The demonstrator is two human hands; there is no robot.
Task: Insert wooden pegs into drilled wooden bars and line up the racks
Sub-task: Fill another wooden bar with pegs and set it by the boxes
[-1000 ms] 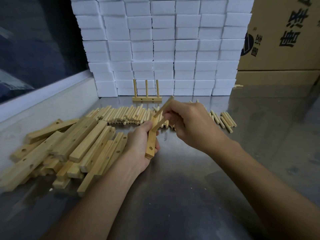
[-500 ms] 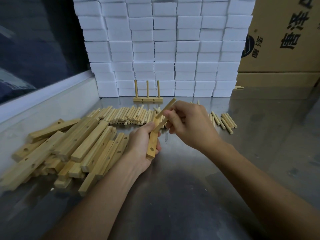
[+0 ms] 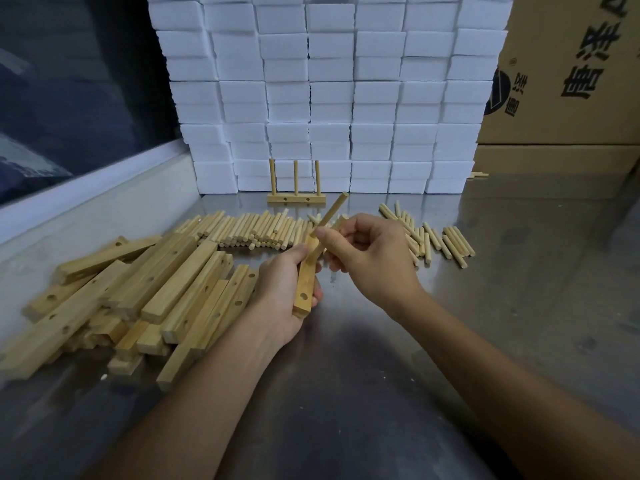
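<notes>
My left hand (image 3: 281,289) grips a drilled wooden bar (image 3: 305,284) above the metal table, one empty hole showing near its lower end. My right hand (image 3: 372,258) pinches a wooden peg (image 3: 330,212), which slants up to the right with its lower end at the bar's upper part. More pegs seem tucked in my right palm. One finished rack (image 3: 296,197) with three upright pegs stands at the back by the white blocks. A heap of drilled bars (image 3: 138,292) lies at the left. Loose pegs (image 3: 249,228) lie in a row behind my hands.
A wall of stacked white foam blocks (image 3: 329,91) closes off the back. Cardboard boxes (image 3: 571,81) stand at the right rear. More loose pegs (image 3: 436,239) lie right of my right hand. A raised ledge (image 3: 86,209) borders the steel table (image 3: 485,306) on the left.
The peg in my right hand has tilted a little and its lower end has shifted along the bar. My left hand holds the bar in nearly the same place.
</notes>
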